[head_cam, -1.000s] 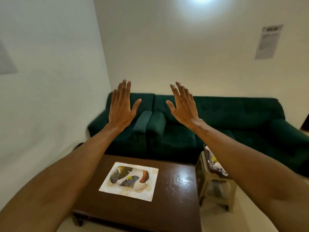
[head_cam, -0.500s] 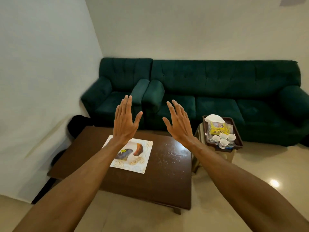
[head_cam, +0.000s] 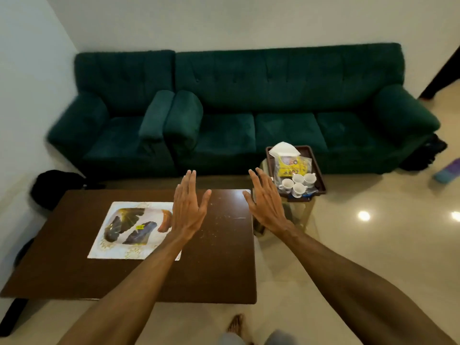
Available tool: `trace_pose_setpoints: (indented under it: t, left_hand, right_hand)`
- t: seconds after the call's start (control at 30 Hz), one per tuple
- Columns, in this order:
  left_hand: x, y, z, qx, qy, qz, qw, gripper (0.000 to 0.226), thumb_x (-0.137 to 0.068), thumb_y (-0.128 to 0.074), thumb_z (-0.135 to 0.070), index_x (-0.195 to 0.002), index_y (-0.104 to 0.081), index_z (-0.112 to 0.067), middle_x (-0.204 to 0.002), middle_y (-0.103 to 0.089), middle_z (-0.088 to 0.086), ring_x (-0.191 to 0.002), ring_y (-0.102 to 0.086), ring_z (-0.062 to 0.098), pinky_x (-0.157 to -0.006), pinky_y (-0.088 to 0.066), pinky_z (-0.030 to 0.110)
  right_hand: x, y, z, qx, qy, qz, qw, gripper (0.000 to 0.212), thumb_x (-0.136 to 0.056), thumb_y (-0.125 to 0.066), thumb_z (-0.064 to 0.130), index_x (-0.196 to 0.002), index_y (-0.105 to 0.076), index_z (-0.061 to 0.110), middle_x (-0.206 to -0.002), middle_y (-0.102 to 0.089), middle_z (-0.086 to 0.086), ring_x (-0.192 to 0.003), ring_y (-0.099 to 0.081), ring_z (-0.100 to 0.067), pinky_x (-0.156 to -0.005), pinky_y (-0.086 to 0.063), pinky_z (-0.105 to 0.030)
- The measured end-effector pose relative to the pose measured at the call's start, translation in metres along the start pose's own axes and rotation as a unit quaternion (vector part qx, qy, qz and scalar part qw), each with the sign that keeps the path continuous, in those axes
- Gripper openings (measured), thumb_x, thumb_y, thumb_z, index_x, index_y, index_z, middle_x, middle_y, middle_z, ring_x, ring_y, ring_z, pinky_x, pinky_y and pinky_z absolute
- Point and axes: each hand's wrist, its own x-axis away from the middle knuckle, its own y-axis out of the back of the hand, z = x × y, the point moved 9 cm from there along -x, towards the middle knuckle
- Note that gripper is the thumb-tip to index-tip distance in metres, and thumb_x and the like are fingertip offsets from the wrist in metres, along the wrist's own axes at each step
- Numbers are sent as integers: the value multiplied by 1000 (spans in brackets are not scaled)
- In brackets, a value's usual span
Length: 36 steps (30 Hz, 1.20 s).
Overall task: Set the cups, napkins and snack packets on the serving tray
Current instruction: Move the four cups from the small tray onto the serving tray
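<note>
Hands (head_cam: pixel 188 210) now lower over table (head_cam: pixel 219 265)

A second ago both hands were held up in front of the sofa (head_cam: pixel 273 95) and the wall. Now the left hand (head_cam: pixel 188 207) and the right hand (head_cam: pixel 265 202) are lower in the view, over the far part of the coffee table (head_cam: pixel 219 257). The brown tray (head_cam: pixel 319 174) at the right was half hidden behind the right forearm. Now it shows whole, with the cups (head_cam: pixel 297 183), napkins (head_cam: pixel 283 149) and snack packet (head_cam: pixel 291 166) on it. The paper on the wall and the ceiling light have left the view, and a foot (head_cam: pixel 236 323) shows at the near edge.
</note>
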Motion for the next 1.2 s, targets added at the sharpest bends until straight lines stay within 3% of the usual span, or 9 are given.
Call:
trace_pose_setpoints:
  t: [0.23,0.5,0.7,0.83,1.0,1.2]
  left_hand:
    - [-31,-79,-39,12,-7,73,997,73,-100,-33,-59,-158,-19,-17,-165,-22,7,-152,-23,21,-124,-21,42]
    - [-77,-162,-94,6,7,114,993,77,-98,-29,-64,-159,-16,-18,-166,-20,8,-152,-21,20,-124,-20,41]
    - [-110,-233,-147,18,26,157,987,73,-101,-42,-54,-159,-17,-17,-166,-18,7,-153,-19,20,-124,-20,40]
    - [-131,-273,-167,24,40,176,983,78,-97,-33,-62,-159,-16,-18,-167,-17,6,-153,-18,18,-125,-19,38]
    - [-151,-317,-177,32,44,206,977,73,-101,-47,-48,-160,-15,-16,-167,-17,7,-153,-18,19,-125,-21,41]
    - [-167,-378,-161,28,48,246,968,71,-99,-55,-39,-158,-22,-16,-164,-27,6,-151,-25,20,-120,-16,28]
  right_hand:
    - [-11,17,-80,0,-64,9,998,63,-101,-44,43,-155,-30,14,-161,-30,-14,-149,-28,-28,-122,-23,-43]
    - [-51,31,-194,-34,-105,16,994,59,-97,-50,41,-149,-41,15,-156,-38,-12,-143,-37,-30,-117,-35,-49]
    - [-80,44,-277,-21,-120,21,992,56,-95,-54,36,-145,-47,12,-150,-45,-16,-137,-44,-34,-112,-40,-48]
    - [-98,39,-325,-20,-140,31,989,55,-96,-60,34,-145,-44,16,-150,-45,-14,-136,-45,-32,-109,-44,-49]
    - [-114,28,-365,-22,-164,30,986,55,-94,-62,30,-144,-45,14,-149,-47,-14,-136,-45,-32,-108,-45,-50]
    - [-120,-6,-400,-34,-197,35,979,55,-92,-65,21,-143,-47,11,-144,-51,-12,-130,-48,-31,-105,-46,-48]
